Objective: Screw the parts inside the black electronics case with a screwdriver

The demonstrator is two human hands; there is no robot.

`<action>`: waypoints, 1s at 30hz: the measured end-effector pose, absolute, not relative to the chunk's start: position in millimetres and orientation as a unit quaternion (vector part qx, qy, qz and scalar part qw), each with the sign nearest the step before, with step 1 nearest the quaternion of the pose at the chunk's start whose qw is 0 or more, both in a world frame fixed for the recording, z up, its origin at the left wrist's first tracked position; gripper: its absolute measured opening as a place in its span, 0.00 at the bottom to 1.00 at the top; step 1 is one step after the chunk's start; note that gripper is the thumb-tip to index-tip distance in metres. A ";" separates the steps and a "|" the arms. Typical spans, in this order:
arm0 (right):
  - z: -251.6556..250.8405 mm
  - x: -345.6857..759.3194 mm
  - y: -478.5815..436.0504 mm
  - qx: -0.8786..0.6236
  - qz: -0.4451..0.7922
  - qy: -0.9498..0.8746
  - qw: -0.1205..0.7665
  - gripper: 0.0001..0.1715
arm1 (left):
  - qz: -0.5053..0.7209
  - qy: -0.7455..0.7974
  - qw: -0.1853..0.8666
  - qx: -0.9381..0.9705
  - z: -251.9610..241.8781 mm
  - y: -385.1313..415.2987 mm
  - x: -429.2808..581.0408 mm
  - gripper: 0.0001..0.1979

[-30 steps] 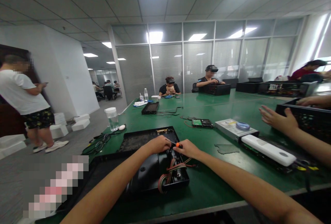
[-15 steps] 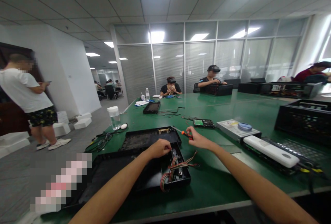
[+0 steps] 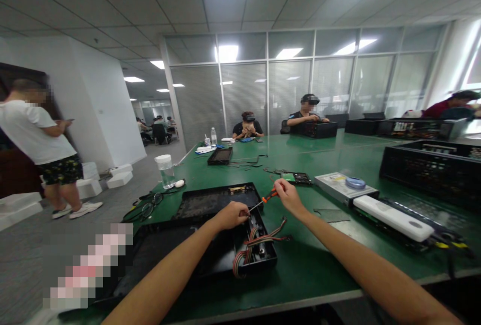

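My right hand (image 3: 286,194) grips a screwdriver (image 3: 269,196) with an orange and black handle. Its shaft slants down to the left, and the tip is at the fingers of my left hand (image 3: 236,214). Those fingers are pinched together over the upper right part of a shallow black metal case (image 3: 214,262); what lies between them is hidden. Red, black and white ribbon cables (image 3: 259,240) spill over the case's right side. Just behind it lies a black panel (image 3: 210,200) with a small brass-coloured part.
To the right are a silver disc drive (image 3: 334,188) with a blue round tin (image 3: 355,183), a white oblong object (image 3: 394,219) and a black computer case (image 3: 424,170). A lidded water jug (image 3: 165,171) and glasses (image 3: 148,210) lie left. Other people sit across the green table (image 3: 300,270).
My right hand has swung the screwdriver's tip down and toward me, to my left fingers. My left hand stays nearly in place. The black computer case at right has shifted left.
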State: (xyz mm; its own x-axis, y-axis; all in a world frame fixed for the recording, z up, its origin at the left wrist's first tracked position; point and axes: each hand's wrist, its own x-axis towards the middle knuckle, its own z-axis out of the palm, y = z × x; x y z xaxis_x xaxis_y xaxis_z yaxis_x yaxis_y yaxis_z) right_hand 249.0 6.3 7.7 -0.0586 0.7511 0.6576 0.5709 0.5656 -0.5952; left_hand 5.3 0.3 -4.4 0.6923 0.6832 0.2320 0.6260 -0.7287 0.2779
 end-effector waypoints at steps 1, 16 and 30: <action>7.0 247.9 4.8 -0.459 0.069 -0.735 0.494 0.18 | 0.161 0.360 0.089 0.915 -4.5 0.2 5.6 0.06; 40.2 245.8 -16.4 -0.412 -0.105 -0.850 0.311 0.20 | 0.159 0.365 0.098 0.912 0.9 -5.5 7.9 0.06; 139.4 169.7 -39.4 -0.433 -0.190 -0.881 0.002 0.31 | 0.153 0.390 0.095 0.903 3.1 -11.6 10.4 0.06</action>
State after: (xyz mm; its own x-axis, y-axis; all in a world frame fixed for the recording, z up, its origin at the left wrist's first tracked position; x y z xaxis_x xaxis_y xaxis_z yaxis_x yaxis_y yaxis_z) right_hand 169.7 -39.4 139.4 -0.6257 0.7619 0.1673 0.7633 0.5538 0.3326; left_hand 10.4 -11.6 3.1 0.6493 0.7333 0.2018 0.6749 -0.6778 0.2917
